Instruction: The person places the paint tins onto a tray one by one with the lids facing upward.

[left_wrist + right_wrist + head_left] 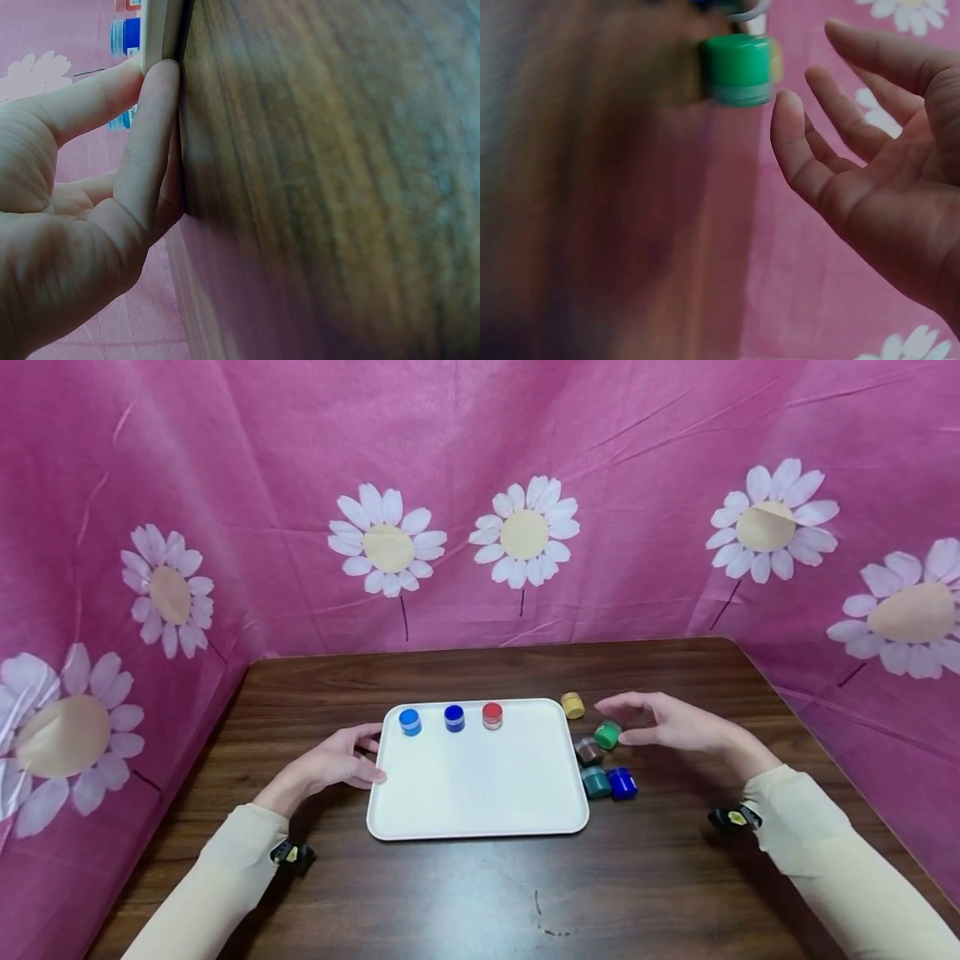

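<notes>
A white rectangular tray (480, 793) lies on the table with a light blue paint jar (410, 722), a dark blue paint jar (454, 718) and a red paint jar (492, 716) in a row along its far side. My left hand (333, 762) holds the tray's left edge, thumb at the rim; the left wrist view has the fingertips against that rim (157, 34). Above the table, to the right of a green paint jar (607, 734), my right hand (667, 722) has its fingers spread and bent, with nothing in them. In the right wrist view a gap separates them from the green jar (739, 67).
Beside the tray's right edge are a yellow jar (572, 705), a brown jar (588, 751), a teal jar (596, 782) and another blue jar (622, 783), grouped closely. The wooden table (420, 902) is bounded by a pink flowered cloth (450, 443) behind and at both sides.
</notes>
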A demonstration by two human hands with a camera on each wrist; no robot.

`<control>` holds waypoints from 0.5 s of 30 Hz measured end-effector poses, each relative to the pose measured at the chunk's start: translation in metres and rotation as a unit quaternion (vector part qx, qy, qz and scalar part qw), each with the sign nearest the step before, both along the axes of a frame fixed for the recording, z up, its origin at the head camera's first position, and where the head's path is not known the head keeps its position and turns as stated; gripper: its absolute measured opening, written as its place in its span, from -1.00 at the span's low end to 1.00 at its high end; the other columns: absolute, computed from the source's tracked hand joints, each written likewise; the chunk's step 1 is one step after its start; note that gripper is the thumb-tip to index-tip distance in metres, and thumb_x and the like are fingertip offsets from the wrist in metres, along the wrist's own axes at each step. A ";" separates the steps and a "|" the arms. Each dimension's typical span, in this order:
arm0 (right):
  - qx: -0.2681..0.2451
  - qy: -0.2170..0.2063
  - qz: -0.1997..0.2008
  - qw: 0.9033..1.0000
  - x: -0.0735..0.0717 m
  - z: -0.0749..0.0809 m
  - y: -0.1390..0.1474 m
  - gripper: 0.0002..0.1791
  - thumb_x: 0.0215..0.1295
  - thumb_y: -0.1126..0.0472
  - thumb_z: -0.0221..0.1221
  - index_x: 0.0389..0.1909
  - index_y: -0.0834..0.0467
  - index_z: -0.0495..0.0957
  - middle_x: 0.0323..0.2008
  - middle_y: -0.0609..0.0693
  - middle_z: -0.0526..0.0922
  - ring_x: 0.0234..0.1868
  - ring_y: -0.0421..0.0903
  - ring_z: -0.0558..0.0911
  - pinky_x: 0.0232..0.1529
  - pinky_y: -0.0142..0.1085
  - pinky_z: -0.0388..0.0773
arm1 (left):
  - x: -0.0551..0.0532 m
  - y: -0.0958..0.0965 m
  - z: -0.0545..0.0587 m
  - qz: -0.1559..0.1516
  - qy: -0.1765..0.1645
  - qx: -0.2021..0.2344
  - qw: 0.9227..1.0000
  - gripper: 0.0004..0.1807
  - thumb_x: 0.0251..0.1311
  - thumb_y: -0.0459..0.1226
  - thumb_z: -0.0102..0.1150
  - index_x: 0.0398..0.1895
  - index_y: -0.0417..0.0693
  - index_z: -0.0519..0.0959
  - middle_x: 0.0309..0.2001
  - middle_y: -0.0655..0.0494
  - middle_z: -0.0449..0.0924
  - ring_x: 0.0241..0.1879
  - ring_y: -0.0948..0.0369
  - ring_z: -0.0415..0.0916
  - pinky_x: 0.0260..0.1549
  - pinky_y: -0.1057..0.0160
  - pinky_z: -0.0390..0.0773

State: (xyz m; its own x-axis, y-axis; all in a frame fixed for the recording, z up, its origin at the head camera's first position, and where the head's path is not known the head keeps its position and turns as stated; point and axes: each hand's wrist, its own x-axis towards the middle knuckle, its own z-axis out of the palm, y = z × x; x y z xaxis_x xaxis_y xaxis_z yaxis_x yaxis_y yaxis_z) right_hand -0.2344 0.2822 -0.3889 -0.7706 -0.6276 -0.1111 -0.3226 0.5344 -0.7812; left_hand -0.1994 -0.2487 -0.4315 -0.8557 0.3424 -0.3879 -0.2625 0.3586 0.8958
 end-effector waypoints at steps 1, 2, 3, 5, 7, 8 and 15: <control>-0.005 -0.007 0.002 1.000 0.002 -0.004 0.002 -0.42 0.37 0.29 0.29 0.39 0.17 0.42 0.34 0.20 0.46 0.33 0.20 0.43 0.32 0.28 0.32 | 0.000 0.000 0.000 -0.001 0.001 -0.001 1.000 0.01 0.09 -0.55 0.39 0.57 -0.32 0.02 0.14 -0.33 0.27 -0.23 0.08 0.64 -0.18 0.04 0.74; -0.011 -0.011 0.005 1.000 0.003 -0.009 0.004 -0.40 0.37 0.30 0.29 0.41 0.19 0.40 0.34 0.20 0.46 0.33 0.19 0.43 0.33 0.28 0.30 | 0.001 0.000 0.001 -0.002 0.002 -0.003 1.000 0.01 0.09 -0.55 0.40 0.57 -0.32 0.02 0.14 -0.33 0.27 -0.23 0.08 0.64 -0.18 0.04 0.74; -0.015 -0.017 0.005 1.000 0.004 -0.013 0.006 -0.39 0.38 0.31 0.28 0.42 0.20 0.38 0.34 0.19 0.46 0.32 0.18 0.44 0.34 0.28 0.30 | 0.001 0.001 0.001 -0.003 0.002 -0.004 1.000 0.01 0.10 -0.54 0.40 0.57 -0.31 0.02 0.14 -0.33 0.28 -0.23 0.08 0.64 -0.18 0.05 0.73; -0.021 -0.017 0.011 1.000 0.006 -0.019 0.007 -0.37 0.38 0.33 0.27 0.44 0.21 0.35 0.29 0.18 0.50 0.26 0.16 0.47 0.33 0.22 0.34 | 0.001 0.001 0.001 -0.003 0.003 -0.007 1.000 0.00 0.10 -0.54 0.40 0.57 -0.31 0.03 0.14 -0.33 0.28 -0.23 0.07 0.64 -0.18 0.05 0.73; -0.021 -0.010 0.015 1.000 0.006 -0.025 0.007 -0.37 0.37 0.35 0.26 0.44 0.21 0.34 0.23 0.15 0.54 0.20 0.14 0.50 0.31 0.10 0.39 | 0.002 0.002 0.002 -0.003 0.004 -0.008 1.000 0.00 0.10 -0.54 0.40 0.57 -0.31 0.04 0.14 -0.32 0.28 -0.23 0.08 0.64 -0.18 0.05 0.74; -0.020 -0.003 0.016 1.000 0.005 -0.027 0.007 -0.37 0.37 0.36 0.26 0.44 0.21 0.35 0.20 0.13 0.56 0.16 0.13 0.51 0.29 0.03 0.43 | 0.002 0.002 0.002 -0.003 0.005 -0.008 1.000 0.00 0.11 -0.54 0.40 0.57 -0.31 0.04 0.14 -0.32 0.28 -0.24 0.08 0.64 -0.19 0.05 0.74; 0.009 0.028 -0.001 1.000 -0.001 -0.036 0.005 -0.41 0.31 0.33 0.33 0.36 0.11 0.47 0.24 0.08 0.53 0.23 0.06 0.47 0.32 0.04 0.37 | 0.001 0.001 0.003 -0.002 0.004 -0.009 1.000 0.00 0.10 -0.54 0.40 0.57 -0.31 0.03 0.14 -0.32 0.28 -0.23 0.08 0.65 -0.19 0.05 0.74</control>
